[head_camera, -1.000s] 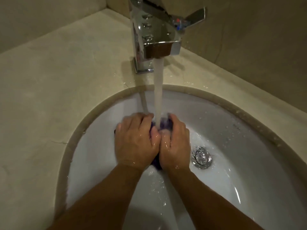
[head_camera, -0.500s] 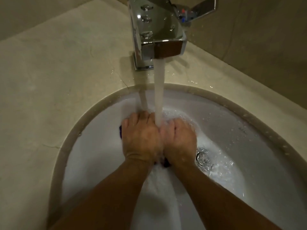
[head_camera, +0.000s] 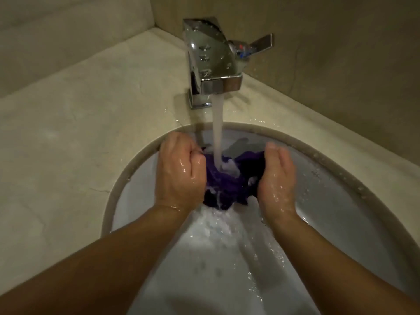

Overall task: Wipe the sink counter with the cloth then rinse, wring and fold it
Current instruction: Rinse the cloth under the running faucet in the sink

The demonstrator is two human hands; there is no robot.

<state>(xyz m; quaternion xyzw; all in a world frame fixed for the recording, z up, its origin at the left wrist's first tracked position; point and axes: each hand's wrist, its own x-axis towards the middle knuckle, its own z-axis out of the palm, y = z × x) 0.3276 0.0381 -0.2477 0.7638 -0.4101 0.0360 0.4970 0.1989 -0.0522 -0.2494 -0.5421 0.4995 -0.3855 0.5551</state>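
Beige stone surface (head_camera: pixel 68 137) wraps the white sink (head_camera: pixel 341 201), wet patches near the chrome faucet (head_camera: pixel 211 62), which is running. Both grips are low in the bowl under the spout. The left grip (head_camera: pixel 179 176) is curled tight, bunching the left end of the purple cloth (head_camera: pixel 229 185). The right grip (head_camera: pixel 277 176) is cupped, looser, its fingers wrapped on the cloth's right end. The cloth hangs between them, touching both, above the basin, soaked. Its long axis runs left to right from grip to grip, sagging in the middle. The water stream (head_camera: pixel 217 133) hits it near centre, slightly closer to the left grip. I judge this is the rinse, with wring and fold not yet done. Neither grip is nearer, since each already holds an end. Wringing would turn on twisting about that left-right axis, and I'd tighten the right side first.
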